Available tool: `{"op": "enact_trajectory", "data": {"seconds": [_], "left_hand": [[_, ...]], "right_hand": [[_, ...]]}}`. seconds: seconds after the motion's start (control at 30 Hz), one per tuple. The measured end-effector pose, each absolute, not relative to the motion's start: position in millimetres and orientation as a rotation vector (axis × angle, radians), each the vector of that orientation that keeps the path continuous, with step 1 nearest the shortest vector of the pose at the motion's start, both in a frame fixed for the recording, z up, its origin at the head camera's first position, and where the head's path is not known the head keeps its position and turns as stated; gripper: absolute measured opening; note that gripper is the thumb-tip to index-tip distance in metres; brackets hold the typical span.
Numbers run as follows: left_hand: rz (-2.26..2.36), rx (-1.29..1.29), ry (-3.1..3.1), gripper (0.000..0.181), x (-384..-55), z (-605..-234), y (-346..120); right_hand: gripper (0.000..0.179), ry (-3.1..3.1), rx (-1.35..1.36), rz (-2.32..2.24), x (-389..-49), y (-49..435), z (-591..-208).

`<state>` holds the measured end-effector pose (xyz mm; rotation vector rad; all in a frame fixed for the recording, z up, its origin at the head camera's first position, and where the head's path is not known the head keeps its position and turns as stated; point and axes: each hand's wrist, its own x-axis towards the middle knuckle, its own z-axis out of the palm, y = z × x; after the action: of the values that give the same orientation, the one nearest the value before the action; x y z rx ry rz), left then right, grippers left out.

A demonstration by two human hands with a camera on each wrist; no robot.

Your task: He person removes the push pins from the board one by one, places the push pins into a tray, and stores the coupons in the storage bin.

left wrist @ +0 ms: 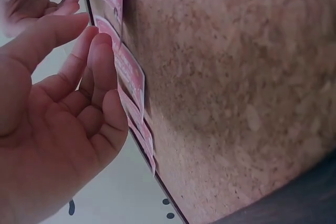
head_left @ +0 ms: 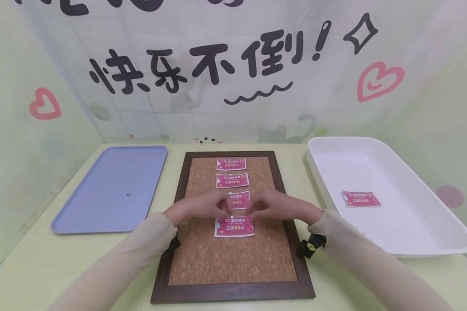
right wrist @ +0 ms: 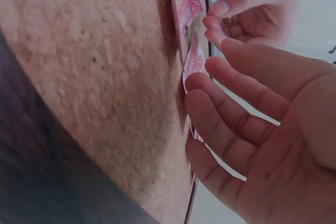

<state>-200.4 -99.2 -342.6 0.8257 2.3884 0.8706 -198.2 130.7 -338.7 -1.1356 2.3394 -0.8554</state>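
A cork board (head_left: 233, 263) in a dark wooden frame lies in the middle of the table. Several pink coupons run down it in a column. My left hand (head_left: 208, 203) is over the board, its fingertips by a small shiny pin (head_left: 231, 216) at the top edge of the lowest coupon (head_left: 234, 231). In the left wrist view its thumb and forefinger tips come close together, with nothing visible between them. My right hand (head_left: 274, 205) hovers at that coupon's upper right corner. The right wrist view shows its fingers (right wrist: 226, 124) loosely bent and holding nothing.
To the right stands a white tray (head_left: 424, 216) with one loose pink coupon (head_left: 361, 199) inside. On the left lies a flat blue tray (head_left: 109, 190) with a tiny shiny object (head_left: 128, 195) on it. A printed sheet covers the wall behind.
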Motion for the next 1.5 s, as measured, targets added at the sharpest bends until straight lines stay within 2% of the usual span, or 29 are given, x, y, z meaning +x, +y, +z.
{"op": "enact_trajectory", "data": {"seconds": [0.53,1.5], "left_hand": [[0.852,0.772,2.448,0.007,-198.7,-349.8,-88.1],[0.792,0.728,2.353,0.004,-211.1,-352.7,-84.8]], "right_hand": [[0.007,2.431,-0.996,-0.831,-200.7,121.5,-352.9],[0.009,2.433,-0.82,-0.877,-201.3,115.8,-359.8]]}}
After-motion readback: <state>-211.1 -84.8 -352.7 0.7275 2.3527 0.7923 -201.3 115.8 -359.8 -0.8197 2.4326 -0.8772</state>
